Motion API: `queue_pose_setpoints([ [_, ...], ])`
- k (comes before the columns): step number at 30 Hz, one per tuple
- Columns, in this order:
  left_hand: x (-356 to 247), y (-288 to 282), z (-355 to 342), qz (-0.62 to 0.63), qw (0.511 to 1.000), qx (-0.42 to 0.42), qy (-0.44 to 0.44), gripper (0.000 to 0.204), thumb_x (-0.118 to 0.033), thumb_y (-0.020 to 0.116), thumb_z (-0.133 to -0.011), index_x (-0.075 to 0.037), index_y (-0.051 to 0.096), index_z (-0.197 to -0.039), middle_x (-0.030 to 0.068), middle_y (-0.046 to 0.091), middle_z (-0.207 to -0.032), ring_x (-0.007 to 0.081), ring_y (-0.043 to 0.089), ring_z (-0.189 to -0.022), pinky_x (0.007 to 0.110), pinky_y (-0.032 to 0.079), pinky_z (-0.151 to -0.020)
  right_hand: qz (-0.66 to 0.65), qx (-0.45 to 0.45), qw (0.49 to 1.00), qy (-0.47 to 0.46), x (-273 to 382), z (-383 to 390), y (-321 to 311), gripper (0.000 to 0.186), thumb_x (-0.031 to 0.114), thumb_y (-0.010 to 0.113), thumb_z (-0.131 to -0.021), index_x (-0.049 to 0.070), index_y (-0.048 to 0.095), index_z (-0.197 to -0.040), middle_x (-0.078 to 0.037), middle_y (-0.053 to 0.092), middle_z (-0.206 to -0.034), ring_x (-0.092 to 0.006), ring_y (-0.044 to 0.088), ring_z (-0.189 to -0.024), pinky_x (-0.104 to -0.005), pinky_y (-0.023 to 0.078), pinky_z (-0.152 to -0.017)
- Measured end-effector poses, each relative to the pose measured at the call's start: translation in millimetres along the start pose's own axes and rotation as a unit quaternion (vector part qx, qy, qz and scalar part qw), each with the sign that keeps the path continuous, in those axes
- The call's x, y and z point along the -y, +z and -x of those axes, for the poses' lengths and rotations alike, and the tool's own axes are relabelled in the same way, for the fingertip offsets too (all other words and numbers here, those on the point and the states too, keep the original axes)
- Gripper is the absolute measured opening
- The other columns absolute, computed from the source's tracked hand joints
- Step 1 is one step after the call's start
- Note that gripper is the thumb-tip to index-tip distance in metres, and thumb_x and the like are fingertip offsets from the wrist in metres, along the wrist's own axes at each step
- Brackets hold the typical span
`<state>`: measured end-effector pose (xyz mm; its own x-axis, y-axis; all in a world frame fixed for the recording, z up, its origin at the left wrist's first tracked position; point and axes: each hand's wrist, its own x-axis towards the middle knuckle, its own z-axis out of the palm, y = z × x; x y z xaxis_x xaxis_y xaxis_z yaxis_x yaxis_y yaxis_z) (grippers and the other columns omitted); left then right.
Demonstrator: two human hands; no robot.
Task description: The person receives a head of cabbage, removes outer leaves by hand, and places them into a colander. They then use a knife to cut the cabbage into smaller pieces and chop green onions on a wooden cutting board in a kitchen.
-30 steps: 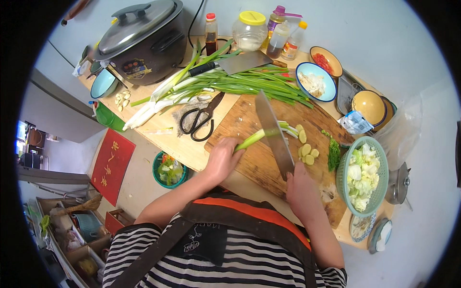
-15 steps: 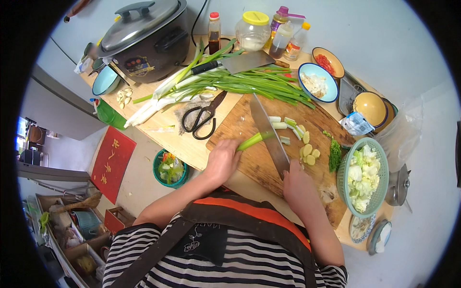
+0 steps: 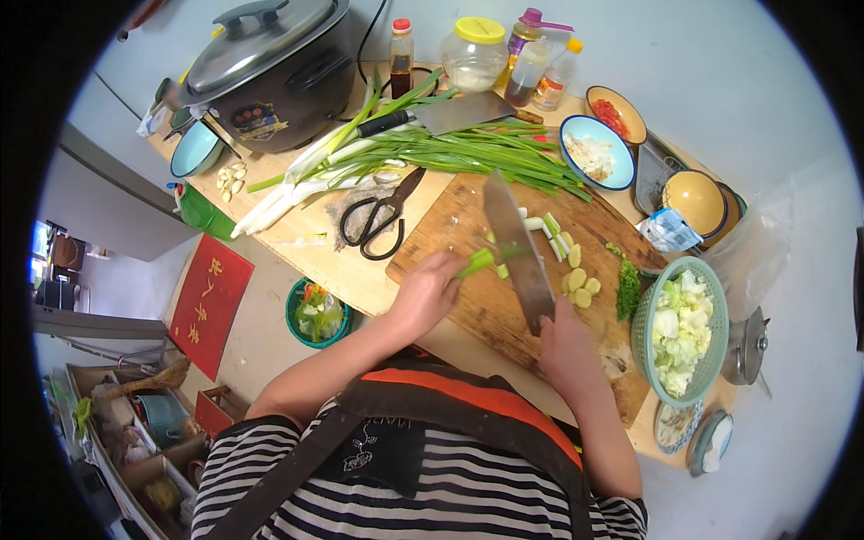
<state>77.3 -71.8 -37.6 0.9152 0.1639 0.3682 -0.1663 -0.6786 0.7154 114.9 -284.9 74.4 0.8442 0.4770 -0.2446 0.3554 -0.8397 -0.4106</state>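
Note:
My left hand [image 3: 427,290] is closed around a short green scallion stalk [image 3: 477,262] over the wooden cutting board [image 3: 441,229]. The handle of a kitchen knife [image 3: 520,247] is wrapped in my right hand [image 3: 567,346]. Its broad blade points away from me, just right of the stalk's cut end, and partly hides the pieces behind it. Cut white-and-green scallion pieces [image 3: 551,229] lie beyond the blade. Ginger slices [image 3: 577,281] and a sprig of green herb [image 3: 627,292] are on the board's right side.
Whole scallions [image 3: 468,157] lie behind the board, a cleaver [image 3: 463,113] across them. Black scissors [image 3: 382,216] rest at left. A green colander [image 3: 641,337] of cut cabbage stands at right, bowls [image 3: 565,157] behind. A large cooker [image 3: 297,99] is far left.
The knife has shifted slightly right and tilted, moving off the scallion. The stalk showing from my left hand is shorter, and more cut bits lie near the blade.

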Motion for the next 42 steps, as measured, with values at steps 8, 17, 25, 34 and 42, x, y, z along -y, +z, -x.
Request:
queue_pose_setpoints([
  [8, 8, 14, -10, -0.022, 1.0, -0.003, -0.009, 0.014, -0.006, 0.069, -0.072, -0.002, 0.059, -0.082, 0.015, 0.056, -0.08, 0.034, 0.055, -0.082, 0.04, 0.046, -0.07, 0.038, 0.05, 0.998, -0.011, 7, 7, 7, 0.019, 0.013, 0.047, -0.091, -0.002, 0.039, -0.1, -0.029, 0.059, -0.08, -0.0475, 0.057, -0.075, -0.0533, 0.046, -0.065],
  [17, 29, -31, -8, 0.095, 0.979, -0.091, -0.157, 0.018, -0.017, 0.063, -0.086, -0.004, 0.065, -0.097, 0.013, 0.062, -0.097, 0.0255, 0.06, -0.088, 0.033, 0.049, -0.076, -0.016, 0.031, 0.999, -0.009, -6, -4, 12, 0.016, 0.012, 0.046, -0.09, -0.001, 0.039, -0.096, -0.028, 0.06, -0.082, -0.0443, 0.06, -0.078, -0.0523, 0.047, -0.066],
  [25, 2, -35, 27, -0.062, 0.997, -0.009, -0.054, 0.03, -0.019, 0.077, -0.07, -0.003, 0.064, -0.093, 0.011, 0.062, -0.093, 0.0294, 0.059, -0.088, 0.036, 0.049, -0.076, -0.02, 0.016, 0.999, -0.022, 15, 17, -5, 0.018, 0.015, 0.05, -0.091, 0.001, 0.042, -0.097, -0.028, 0.059, -0.074, -0.0476, 0.056, -0.074, -0.0535, 0.043, -0.063],
  [34, -12, -22, 26, -0.1, 0.994, 0.046, 0.013, 0.027, -0.018, 0.076, -0.07, -0.006, 0.063, -0.091, 0.0098, 0.06, -0.083, 0.0297, 0.058, -0.081, 0.038, 0.049, -0.068, -0.077, -0.067, 0.995, -0.015, -9, 19, -10, 0.017, 0.016, 0.047, -0.092, 0.002, 0.04, -0.096, -0.028, 0.058, -0.078, -0.0491, 0.055, -0.074, -0.0564, 0.041, -0.064],
  [42, -9, -10, 19, -0.08, 0.996, 0.035, 0.009, 0.021, -0.01, 0.069, -0.074, -0.007, 0.061, -0.094, 0.0104, 0.059, -0.085, 0.0306, 0.058, -0.082, 0.039, 0.049, -0.068, -0.083, -0.076, 0.993, -0.028, -20, 24, -11, 0.016, 0.014, 0.05, -0.091, 0.002, 0.04, -0.095, -0.027, 0.058, -0.076, -0.0485, 0.055, -0.073, -0.0546, 0.04, -0.06],
])
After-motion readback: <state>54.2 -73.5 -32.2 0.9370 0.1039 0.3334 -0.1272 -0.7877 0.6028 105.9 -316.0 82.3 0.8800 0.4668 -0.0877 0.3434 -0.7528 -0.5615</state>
